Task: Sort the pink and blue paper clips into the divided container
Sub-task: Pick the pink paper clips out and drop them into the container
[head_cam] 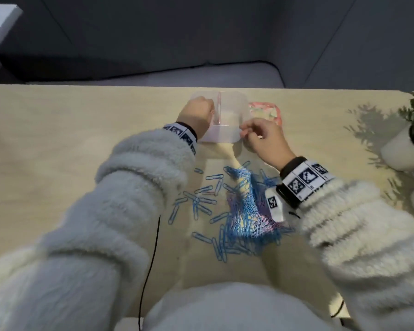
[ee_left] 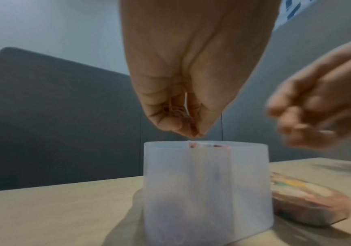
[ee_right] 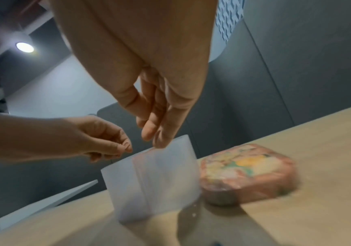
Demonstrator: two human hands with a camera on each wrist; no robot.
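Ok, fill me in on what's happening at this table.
A person is sorting paper clips by colour. Their left hand is bunched over the left side of the translucent divided container, pinching a small clump of pink paper clips just above its rim. Their right hand hovers at the container's near right corner with fingers loosely extended; nothing can be seen in it. A heap of mostly blue paper clips is on the table nearer the person. The patterned lid lies beside the container.
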